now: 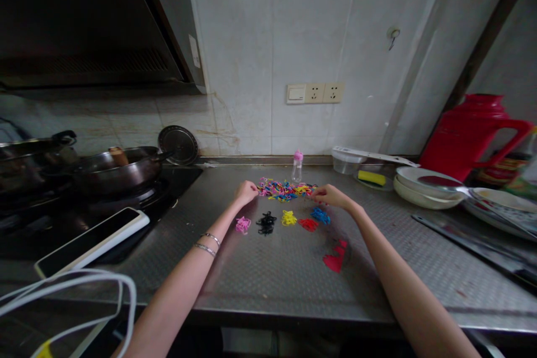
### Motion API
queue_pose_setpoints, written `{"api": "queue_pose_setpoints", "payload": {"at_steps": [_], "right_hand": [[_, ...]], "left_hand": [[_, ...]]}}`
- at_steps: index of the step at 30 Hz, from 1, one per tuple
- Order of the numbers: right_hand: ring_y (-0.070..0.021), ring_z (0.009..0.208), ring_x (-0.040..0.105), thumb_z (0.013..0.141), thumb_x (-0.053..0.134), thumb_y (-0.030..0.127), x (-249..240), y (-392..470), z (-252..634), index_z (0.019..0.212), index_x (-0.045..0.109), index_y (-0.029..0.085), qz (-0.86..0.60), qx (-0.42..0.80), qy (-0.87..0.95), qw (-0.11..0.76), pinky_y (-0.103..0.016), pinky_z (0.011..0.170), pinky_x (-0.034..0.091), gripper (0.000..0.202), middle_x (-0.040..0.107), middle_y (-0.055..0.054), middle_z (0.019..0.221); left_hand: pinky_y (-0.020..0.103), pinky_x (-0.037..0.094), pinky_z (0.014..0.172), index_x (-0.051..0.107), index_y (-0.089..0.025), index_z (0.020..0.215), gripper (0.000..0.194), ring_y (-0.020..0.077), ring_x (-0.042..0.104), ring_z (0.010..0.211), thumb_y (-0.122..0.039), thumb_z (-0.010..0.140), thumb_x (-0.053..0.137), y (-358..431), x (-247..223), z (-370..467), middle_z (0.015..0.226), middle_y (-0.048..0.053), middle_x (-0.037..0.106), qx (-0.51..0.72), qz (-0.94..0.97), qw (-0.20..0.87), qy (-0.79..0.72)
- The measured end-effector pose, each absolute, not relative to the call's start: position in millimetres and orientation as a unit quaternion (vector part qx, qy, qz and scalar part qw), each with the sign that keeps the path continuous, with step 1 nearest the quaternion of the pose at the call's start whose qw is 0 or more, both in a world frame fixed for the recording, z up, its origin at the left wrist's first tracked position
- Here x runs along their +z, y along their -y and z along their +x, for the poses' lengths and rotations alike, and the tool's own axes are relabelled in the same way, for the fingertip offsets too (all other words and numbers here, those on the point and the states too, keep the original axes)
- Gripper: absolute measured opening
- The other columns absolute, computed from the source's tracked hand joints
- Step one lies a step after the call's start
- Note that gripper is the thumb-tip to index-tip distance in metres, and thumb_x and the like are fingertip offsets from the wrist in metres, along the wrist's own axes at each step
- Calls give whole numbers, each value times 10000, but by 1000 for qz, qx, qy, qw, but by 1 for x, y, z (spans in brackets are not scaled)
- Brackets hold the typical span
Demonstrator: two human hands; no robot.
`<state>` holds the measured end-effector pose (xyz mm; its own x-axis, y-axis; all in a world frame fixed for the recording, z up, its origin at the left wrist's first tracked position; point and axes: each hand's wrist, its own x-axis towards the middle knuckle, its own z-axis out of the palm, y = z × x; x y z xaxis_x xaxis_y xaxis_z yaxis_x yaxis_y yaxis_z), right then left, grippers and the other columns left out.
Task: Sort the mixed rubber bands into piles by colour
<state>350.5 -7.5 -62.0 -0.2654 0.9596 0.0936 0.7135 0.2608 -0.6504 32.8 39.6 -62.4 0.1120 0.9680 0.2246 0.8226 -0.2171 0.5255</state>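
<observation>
A mixed heap of small coloured rubber bands [282, 189] lies on the metal counter. At its left end is my left hand [246, 193], fingertips pressed together against the edge bands. My right hand [330, 196] is at the other end, fingers curled and pinched; what either hand grips is too small to make out. Nearer me, in a row, are separate little piles: pink bands [243, 225], black bands [266, 223], yellow bands [288, 218], red bands [308, 225] and blue bands [321, 215]. Behind the heap stands a small clear bottle [297, 170] with a pink top.
Pans [121, 170] sit on the stove at left, near a white-edged device [92, 240] and white cables [126, 285]. At right are a yellow sponge [371, 178], stacked bowls [423, 193], a long dark-bladed knife [465, 246] and a red thermos [470, 140].
</observation>
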Motion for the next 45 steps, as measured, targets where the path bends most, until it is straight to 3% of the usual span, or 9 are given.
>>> {"api": "queue_pose_setpoints", "payload": {"at_steps": [9,19,24,33,45], "right_hand": [[-109,509,504,657,498,289,-59,12,349,769,684,107,-571,248,743,245,-195,469,375,283,603,-5,574],[-126,560,546,677,473,232,-65,4,356,791,694,98,-600,188,733,261,-188,489,386,282,641,-30,624],[-126,569,554,676,470,217,-65,3,356,820,693,96,-603,185,727,270,-184,494,386,292,653,-37,645],[-125,558,548,688,478,249,-60,7,353,823,697,106,-605,163,726,283,-178,477,374,294,642,-32,601],[-138,604,571,685,475,210,-55,10,354,788,693,102,-609,136,730,280,-184,539,394,265,669,-50,651]], "left_hand": [[231,406,590,691,-151,722,140,150,580,664,-214,633,603,-46,-60,28,757,69,672,316,710,146,-612],[209,365,521,690,-94,748,193,98,495,515,-230,652,594,-27,-55,73,569,25,606,323,762,245,-505],[198,340,509,693,-87,719,186,90,473,526,-226,634,603,-1,-49,108,585,23,604,319,803,281,-417],[198,357,530,702,-112,717,171,101,505,544,-182,641,566,22,-55,149,608,34,632,264,859,251,-359],[219,405,574,702,-113,781,221,127,549,591,-212,650,555,24,-64,199,686,64,663,269,848,279,-362]]}}
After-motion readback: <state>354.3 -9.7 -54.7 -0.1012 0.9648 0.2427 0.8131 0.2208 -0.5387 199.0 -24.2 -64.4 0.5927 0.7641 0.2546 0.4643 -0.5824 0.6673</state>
